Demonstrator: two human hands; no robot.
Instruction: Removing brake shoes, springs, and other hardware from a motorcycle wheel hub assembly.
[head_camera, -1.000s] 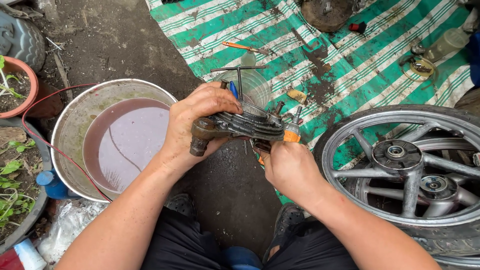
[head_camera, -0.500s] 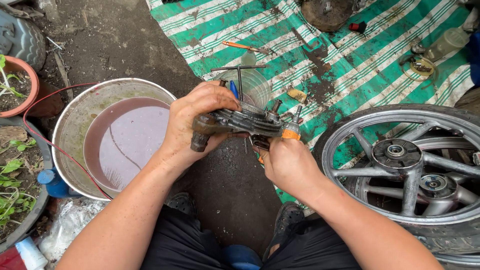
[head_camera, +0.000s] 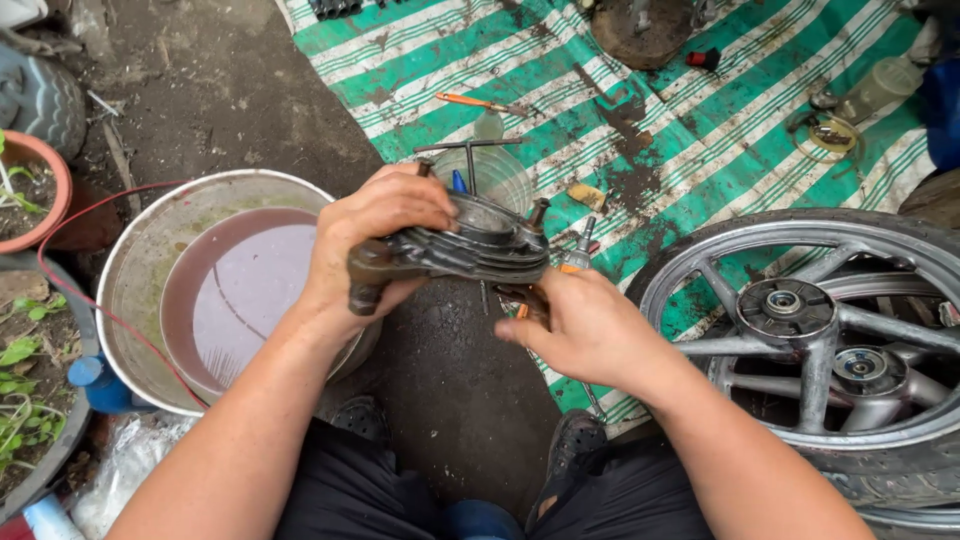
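My left hand grips a dark, greasy finned engine cylinder and holds it level over the dirt ground, between the basin and the mat. My right hand sits just below and to the right of the cylinder, fingers curled near its underside; a small orange-handled tool shows right above it, and I cannot tell whether the hand holds it. A clear plastic container stands behind the cylinder.
A round metal basin with murky reddish liquid lies at the left. A motorcycle wheel lies at the right. The green-and-white striped mat carries an orange-handled tool, a rusty disc and small parts. A potted plant stands far left.
The cylinder has tilted slightly and shifted a little in my left hand; my right hand has moved lower under its right end.
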